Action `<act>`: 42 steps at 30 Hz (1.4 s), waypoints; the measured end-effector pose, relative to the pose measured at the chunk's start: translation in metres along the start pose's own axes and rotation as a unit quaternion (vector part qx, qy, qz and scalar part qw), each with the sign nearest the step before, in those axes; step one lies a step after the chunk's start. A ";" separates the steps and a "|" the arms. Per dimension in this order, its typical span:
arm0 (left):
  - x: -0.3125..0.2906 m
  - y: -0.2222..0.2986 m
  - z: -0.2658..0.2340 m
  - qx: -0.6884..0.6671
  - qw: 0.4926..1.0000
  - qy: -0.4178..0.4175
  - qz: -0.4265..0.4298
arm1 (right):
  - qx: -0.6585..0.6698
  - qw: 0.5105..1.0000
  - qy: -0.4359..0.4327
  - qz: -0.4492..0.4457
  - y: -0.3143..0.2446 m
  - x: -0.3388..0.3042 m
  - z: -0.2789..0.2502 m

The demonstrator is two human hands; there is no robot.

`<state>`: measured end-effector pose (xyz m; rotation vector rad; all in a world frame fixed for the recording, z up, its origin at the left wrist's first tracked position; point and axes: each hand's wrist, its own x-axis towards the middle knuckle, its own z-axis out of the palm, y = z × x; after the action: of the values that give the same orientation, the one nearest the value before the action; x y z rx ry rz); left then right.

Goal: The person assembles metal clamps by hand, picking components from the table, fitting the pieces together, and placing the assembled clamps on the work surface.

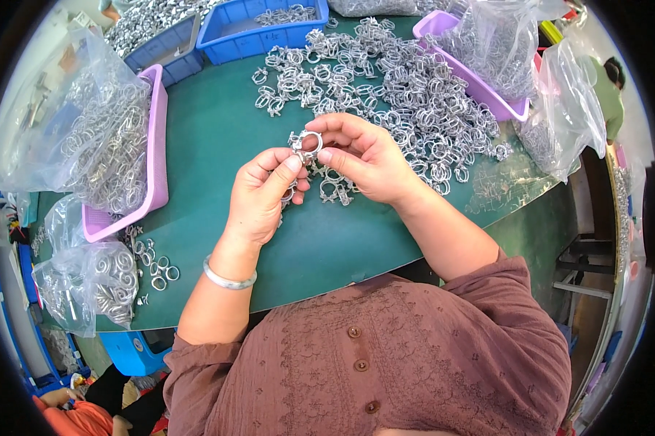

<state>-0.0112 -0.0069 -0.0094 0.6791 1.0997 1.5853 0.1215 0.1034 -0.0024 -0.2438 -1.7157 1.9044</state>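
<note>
Ring (300,145) sits pinched between both hands (258,192) (374,160).

Bright light falls across a green worktable (204,145) in a workroom of pale walls (632,102), with blue framing (26,280) along the left side, a blue plastic stool (126,352) below the table's near-left edge and a dark frame (592,248) with a pale crossbar (583,289) at right.

The left hand (258,195) hides part of the silver ring piece (296,142). The upper edge crops a silver heap (160,23), the lower a person in orange (84,419).
</note>
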 end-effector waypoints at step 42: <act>0.002 0.000 -0.002 0.054 0.998 0.024 0.025 | -0.717 0.694 0.054 -0.029 -0.025 -0.016 -0.067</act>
<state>-0.0132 -0.0051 -0.0103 0.7482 1.2208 1.6000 0.1744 0.1535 0.0073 -0.8008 -2.6529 0.0596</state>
